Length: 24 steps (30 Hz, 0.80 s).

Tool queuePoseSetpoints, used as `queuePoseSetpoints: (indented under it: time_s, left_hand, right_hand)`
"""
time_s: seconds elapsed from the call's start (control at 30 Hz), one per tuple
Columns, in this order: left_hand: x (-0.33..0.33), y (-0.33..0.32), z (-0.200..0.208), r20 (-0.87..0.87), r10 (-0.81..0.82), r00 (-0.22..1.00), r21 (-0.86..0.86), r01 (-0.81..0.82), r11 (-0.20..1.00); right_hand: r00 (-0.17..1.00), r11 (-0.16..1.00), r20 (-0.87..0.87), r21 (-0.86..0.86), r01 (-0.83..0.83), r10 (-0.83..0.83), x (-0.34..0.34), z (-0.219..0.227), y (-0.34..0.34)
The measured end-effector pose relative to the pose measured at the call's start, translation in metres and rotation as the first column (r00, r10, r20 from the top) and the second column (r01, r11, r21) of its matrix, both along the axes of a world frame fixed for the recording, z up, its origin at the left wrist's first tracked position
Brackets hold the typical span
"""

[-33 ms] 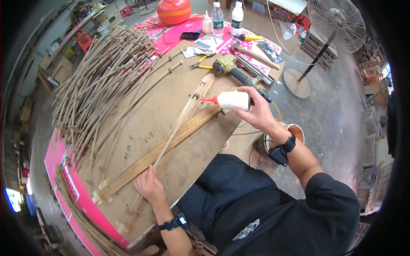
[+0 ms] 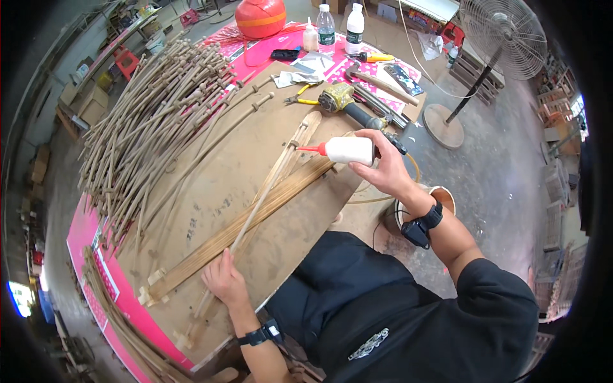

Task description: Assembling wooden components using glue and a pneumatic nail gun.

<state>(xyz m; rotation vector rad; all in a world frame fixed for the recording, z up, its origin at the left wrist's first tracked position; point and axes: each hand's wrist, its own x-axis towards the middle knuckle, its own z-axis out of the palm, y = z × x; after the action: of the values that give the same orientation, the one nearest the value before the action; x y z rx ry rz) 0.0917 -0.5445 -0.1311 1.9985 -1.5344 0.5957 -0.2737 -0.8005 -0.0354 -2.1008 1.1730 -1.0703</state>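
Note:
My right hand (image 2: 383, 169) grips a white glue bottle (image 2: 348, 150) lying sideways, its red nozzle pointing left at the upper part of a pair of thin cane sticks (image 2: 268, 185). These sticks run diagonally across a brown board (image 2: 211, 185) and cross a flat wooden slat (image 2: 255, 214). My left hand (image 2: 223, 281) presses down on the lower end of the sticks, fingers spread over them. Both wrists carry dark bands.
A large heap of knobbed cane sticks (image 2: 147, 127) covers the board's left side. A nail gun (image 2: 341, 101), pliers, plastic bottles (image 2: 325, 25) and an orange round object (image 2: 260, 16) lie at the far end. A standing fan (image 2: 495, 38) and a bucket (image 2: 440, 198) stand to the right.

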Motion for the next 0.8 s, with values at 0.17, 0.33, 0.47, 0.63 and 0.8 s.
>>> queuePoseSetpoints:
  time_s: [0.17,0.33,0.47,0.63,0.8]
  left_hand:
    - [0.001,-0.001,-0.001,0.012,0.0,1.0,-0.024,0.001,1.0]
    - [0.0,-0.002,0.002,0.01,-0.003,1.0,-0.032,0.004,0.999]
    - [-0.002,-0.002,0.003,0.001,0.0,1.0,-0.042,0.0,0.999]
    - [-0.001,-0.002,0.002,0.024,0.015,1.0,-0.049,-0.014,0.999]
    - [-0.002,-0.002,0.003,0.019,0.018,1.0,-0.042,-0.018,0.999]
  right_hand:
    - [0.996,1.0,-0.089,0.009,0.006,-0.006,0.003,0.014,-0.006]
    - [0.987,0.997,-0.159,-0.082,-0.014,0.001,0.005,0.015,-0.012]
    - [0.983,0.997,-0.185,-0.071,-0.026,0.012,0.01,0.019,-0.014]
    - [0.983,0.999,-0.178,-0.026,-0.038,0.033,0.018,0.023,-0.017]
    - [0.98,0.997,-0.201,-0.069,-0.019,0.005,0.023,0.02,-0.023]
